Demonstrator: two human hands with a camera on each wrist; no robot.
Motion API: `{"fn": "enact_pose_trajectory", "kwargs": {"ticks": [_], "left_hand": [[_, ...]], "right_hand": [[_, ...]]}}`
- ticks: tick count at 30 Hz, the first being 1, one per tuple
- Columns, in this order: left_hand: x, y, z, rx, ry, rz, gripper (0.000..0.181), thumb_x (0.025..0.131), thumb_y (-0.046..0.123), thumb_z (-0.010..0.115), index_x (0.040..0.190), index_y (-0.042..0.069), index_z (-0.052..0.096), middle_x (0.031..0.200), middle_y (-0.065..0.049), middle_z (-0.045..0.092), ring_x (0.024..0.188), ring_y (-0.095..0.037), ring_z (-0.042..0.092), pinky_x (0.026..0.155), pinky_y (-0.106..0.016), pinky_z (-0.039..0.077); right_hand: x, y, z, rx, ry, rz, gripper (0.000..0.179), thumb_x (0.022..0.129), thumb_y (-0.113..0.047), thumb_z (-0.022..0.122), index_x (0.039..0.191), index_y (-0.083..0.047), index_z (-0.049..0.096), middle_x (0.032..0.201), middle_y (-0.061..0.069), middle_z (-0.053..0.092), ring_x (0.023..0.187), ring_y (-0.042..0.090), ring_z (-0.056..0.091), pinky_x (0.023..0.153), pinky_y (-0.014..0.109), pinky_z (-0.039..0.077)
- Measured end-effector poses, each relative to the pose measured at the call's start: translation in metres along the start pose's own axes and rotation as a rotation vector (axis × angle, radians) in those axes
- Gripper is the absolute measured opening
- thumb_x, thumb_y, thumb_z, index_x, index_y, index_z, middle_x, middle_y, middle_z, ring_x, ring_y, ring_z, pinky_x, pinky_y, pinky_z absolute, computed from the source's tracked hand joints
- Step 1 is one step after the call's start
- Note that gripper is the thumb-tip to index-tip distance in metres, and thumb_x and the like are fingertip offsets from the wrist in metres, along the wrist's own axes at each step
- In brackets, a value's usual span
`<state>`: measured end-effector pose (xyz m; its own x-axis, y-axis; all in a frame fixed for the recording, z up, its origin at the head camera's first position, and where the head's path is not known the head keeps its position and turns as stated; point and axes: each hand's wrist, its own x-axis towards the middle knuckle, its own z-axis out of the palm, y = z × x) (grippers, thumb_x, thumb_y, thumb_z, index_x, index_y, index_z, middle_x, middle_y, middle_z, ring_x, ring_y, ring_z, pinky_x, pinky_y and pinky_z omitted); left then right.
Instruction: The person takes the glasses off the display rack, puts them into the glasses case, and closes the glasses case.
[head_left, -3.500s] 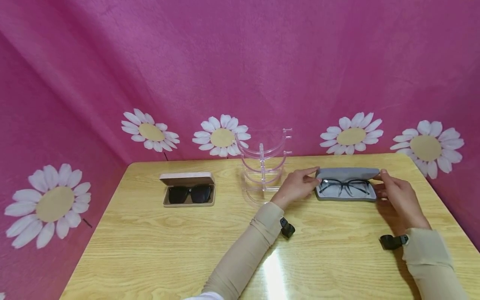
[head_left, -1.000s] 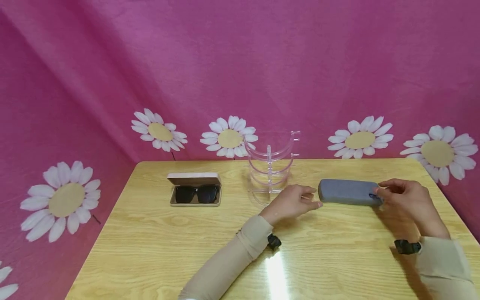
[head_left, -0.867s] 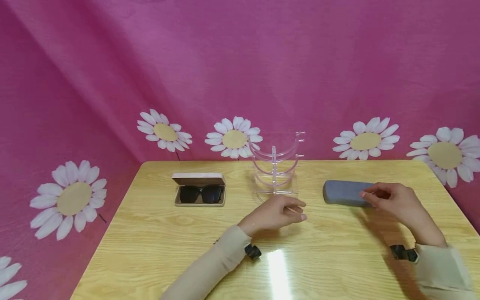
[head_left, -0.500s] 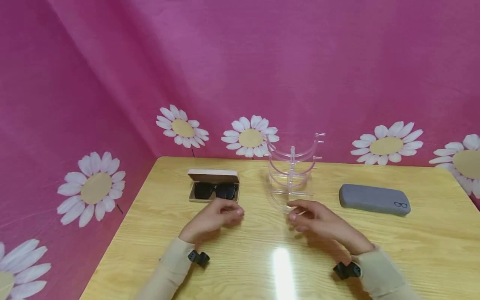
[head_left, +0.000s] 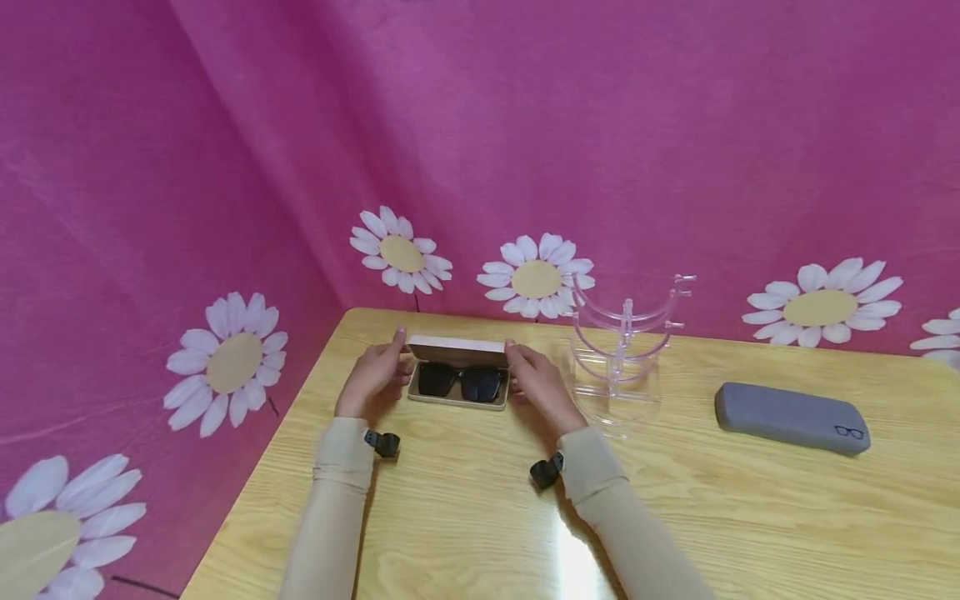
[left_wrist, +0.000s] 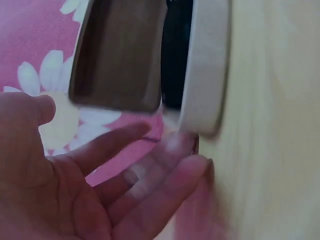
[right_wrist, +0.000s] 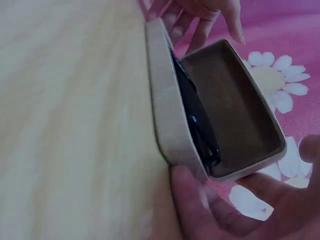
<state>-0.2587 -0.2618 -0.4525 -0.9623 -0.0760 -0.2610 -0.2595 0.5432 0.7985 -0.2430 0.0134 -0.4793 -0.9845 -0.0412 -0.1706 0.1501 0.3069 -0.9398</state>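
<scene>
An eyeglass case (head_left: 456, 342) stands with its lid raised at the left of the table, pale outside and brown inside. Dark sunglasses (head_left: 481, 385) lie in its base. My left hand (head_left: 372, 377) is at the left end of the case; in the left wrist view its fingertips (left_wrist: 186, 172) come right to the base's corner, thumb spread away. At the opposite end is my right hand (head_left: 543, 387), with fingers (right_wrist: 186, 189) against the base and another by the lid's edge. Both hands have loosely bent fingers, not wrapped round the case.
A clear tiered display stand (head_left: 627, 325) stands behind and right of my right hand. Farther right lies a closed grey glasses case (head_left: 787, 417) with a small spectacles print. The wooden table (head_left: 465, 500) meets a pink flowered cloth (head_left: 480, 125) at the back and left.
The grey case, earlier open with eyeglasses inside, is now closed. Both hands left it and moved left to the ends of the sunglasses' case. The head view has turned left.
</scene>
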Motion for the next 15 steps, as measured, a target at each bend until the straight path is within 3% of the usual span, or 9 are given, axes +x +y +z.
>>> {"fn": "enact_pose_trajectory", "kwargs": {"ticks": [3, 6, 9, 11, 15], "left_hand": [[0.007, 0.005, 0.011, -0.147, -0.016, -0.042, 0.075, 0.102, 0.069, 0.047, 0.122, -0.001, 0.067, 0.085, -0.007, 0.067, 0.066, -0.012, 0.061, 0.06, -0.027, 0.056], [0.008, 0.006, 0.011, -0.197, -0.054, -0.049, 0.07, 0.102, 0.06, 0.055, 0.133, -0.002, 0.063, 0.095, -0.008, 0.07, 0.071, -0.009, 0.063, 0.062, -0.023, 0.058], [0.008, 0.0, 0.003, -0.214, -0.16, -0.011, 0.068, 0.106, 0.049, 0.056, 0.148, -0.004, 0.053, 0.123, -0.02, 0.071, 0.095, -0.014, 0.07, 0.078, -0.024, 0.062], [0.007, -0.009, -0.001, -0.22, -0.218, 0.03, 0.06, 0.108, 0.037, 0.058, 0.152, -0.003, 0.05, 0.143, -0.023, 0.063, 0.115, -0.019, 0.068, 0.094, -0.029, 0.061], [0.006, -0.024, -0.001, -0.262, -0.221, 0.071, 0.052, 0.103, 0.015, 0.066, 0.152, 0.002, 0.052, 0.152, -0.022, 0.055, 0.12, -0.017, 0.067, 0.105, -0.033, 0.057]], "right_hand": [[0.006, -0.002, -0.003, -0.013, -0.01, -0.007, 0.061, 0.105, -0.057, 0.05, 0.139, -0.01, 0.067, 0.13, 0.019, 0.068, 0.078, 0.018, 0.068, 0.07, 0.031, 0.063], [0.005, -0.004, -0.011, 0.004, -0.067, 0.005, 0.056, 0.103, -0.051, 0.059, 0.14, -0.01, 0.067, 0.138, 0.018, 0.067, 0.083, 0.017, 0.071, 0.079, 0.032, 0.064], [0.0, -0.006, -0.019, 0.033, -0.147, 0.013, 0.054, 0.102, -0.041, 0.066, 0.146, -0.009, 0.062, 0.143, 0.018, 0.065, 0.099, 0.018, 0.073, 0.091, 0.032, 0.063], [-0.005, -0.003, -0.02, 0.013, -0.17, -0.026, 0.056, 0.1, -0.031, 0.071, 0.149, -0.007, 0.058, 0.142, 0.02, 0.066, 0.109, 0.023, 0.073, 0.095, 0.034, 0.061], [-0.006, 0.009, -0.017, -0.033, -0.11, -0.126, 0.059, 0.092, -0.014, 0.078, 0.146, -0.002, 0.059, 0.133, 0.023, 0.07, 0.115, 0.03, 0.071, 0.098, 0.037, 0.059]]}}
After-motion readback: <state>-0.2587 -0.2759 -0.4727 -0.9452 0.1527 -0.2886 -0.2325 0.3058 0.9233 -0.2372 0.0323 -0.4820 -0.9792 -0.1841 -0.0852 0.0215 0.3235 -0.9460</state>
